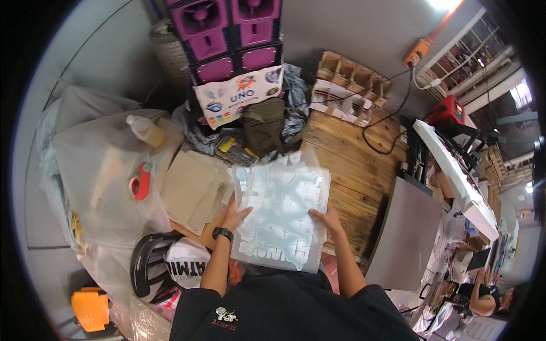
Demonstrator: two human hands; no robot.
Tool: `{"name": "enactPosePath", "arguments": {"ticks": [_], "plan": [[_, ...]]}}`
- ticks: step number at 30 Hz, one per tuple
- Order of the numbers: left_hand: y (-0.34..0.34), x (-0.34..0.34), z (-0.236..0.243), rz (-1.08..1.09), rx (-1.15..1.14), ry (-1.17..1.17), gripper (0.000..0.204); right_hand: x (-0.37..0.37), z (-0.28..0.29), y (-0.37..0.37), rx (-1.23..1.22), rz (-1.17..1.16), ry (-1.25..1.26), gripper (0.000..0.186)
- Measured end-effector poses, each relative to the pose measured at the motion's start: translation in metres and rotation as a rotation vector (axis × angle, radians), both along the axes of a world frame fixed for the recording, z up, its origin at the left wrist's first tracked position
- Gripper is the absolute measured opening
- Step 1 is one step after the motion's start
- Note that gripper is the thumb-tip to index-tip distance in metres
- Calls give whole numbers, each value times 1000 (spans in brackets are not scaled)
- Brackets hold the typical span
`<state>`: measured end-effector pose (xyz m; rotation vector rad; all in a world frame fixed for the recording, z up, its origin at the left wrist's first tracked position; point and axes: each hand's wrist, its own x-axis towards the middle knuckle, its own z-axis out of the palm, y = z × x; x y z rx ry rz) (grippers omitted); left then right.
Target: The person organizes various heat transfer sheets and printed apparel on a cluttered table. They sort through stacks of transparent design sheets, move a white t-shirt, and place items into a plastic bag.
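Observation:
Both my hands hold a stack of translucent printed sheets (278, 216) in front of my body, showing pale blue-grey and white shapes. My left hand (236, 217) grips its left edge, thumb on top and fingers hidden beneath. On the opposite edge, my right hand (328, 219) has the same hold, its thumb lying over the top sheet. A dark watch sits on my left wrist. Behind the stack's upper end lies a wooden table (352, 176). Left of it, beige flat sheets (190, 187) are piled unevenly.
A plastic-covered surface at left carries a tape dispenser (140, 182) and a bottle of yellowish liquid (147, 131). Purple speaker boxes (227, 34) stand behind an olive bag (264, 122). A partitioned cardboard box (347, 85) and a grey flat panel (406, 236) are at right. Another person works far right.

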<state>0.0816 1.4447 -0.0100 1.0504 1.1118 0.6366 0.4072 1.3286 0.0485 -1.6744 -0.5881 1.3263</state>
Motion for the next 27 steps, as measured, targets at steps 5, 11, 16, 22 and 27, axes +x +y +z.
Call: {"name": "enactPosePath", "arguments": {"ticks": [5,11,16,22,27], "plan": [[-13,15,-57,-60,144,143,48,46,-61,-32,-12,59,-454,40],[-7,30,-9,61,70,25,43,38,-71,-23,-29,-101,-385,43],[4,45,24,-157,134,8,45,42,-66,-9,-195,-96,88,39],[18,66,34,-121,389,329,28,35,-43,-11,45,-50,-159,31],[30,112,150,-55,475,160,22,54,80,6,328,-324,-135,32]]}}
